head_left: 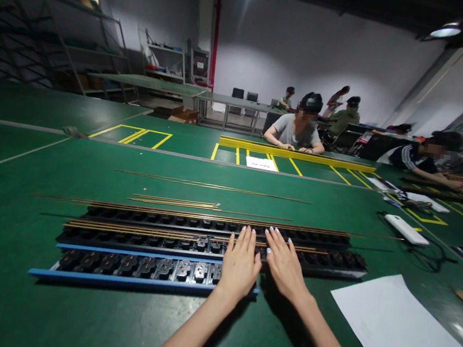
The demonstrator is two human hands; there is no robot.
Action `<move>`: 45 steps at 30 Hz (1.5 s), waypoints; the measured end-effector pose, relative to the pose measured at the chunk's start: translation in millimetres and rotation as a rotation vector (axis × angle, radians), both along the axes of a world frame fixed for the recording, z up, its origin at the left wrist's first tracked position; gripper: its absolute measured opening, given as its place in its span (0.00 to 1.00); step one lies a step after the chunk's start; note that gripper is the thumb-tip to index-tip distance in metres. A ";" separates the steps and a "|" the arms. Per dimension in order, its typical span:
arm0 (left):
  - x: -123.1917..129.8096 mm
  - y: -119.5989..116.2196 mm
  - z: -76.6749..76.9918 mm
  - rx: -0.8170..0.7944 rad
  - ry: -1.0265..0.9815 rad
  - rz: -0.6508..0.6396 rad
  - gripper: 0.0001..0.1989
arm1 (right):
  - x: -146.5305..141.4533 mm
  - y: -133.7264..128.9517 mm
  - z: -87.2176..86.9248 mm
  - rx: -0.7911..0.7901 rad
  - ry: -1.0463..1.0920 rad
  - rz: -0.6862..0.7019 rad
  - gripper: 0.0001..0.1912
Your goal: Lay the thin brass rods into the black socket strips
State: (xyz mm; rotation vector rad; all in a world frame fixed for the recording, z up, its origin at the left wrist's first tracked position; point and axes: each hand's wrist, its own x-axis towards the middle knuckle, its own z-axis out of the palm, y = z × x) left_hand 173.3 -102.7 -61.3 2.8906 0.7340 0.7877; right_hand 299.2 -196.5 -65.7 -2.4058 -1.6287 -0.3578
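My left hand [240,265] lies palm down with its fingers stretched out, over the right part of a blue-edged channel [125,282] and the black channel behind it. Close beside it, my right hand [285,263] reaches over the same black channel [188,254], fingers extended and slightly apart. Black socket-like modules [148,266] sit in a row inside the blue-edged channel. Thin brass-coloured rods [123,230] run along the middle channel, and their stretch under my palms is hidden. A further black channel [167,219] lies behind, with long thin rods across it.
Loose brass-coloured rods [173,201] lie beyond the channels. To the right are a white sheet of paper [405,335] and a white power strip [406,230] with a black cable. Across the green table [70,317], a person works at a yellow channel [301,155]; others sit further off.
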 end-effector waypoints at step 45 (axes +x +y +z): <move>-51.2 8.7 -14.7 0.141 -0.025 -0.048 0.30 | 95.5 179.7 4.1 -0.617 0.186 0.076 0.16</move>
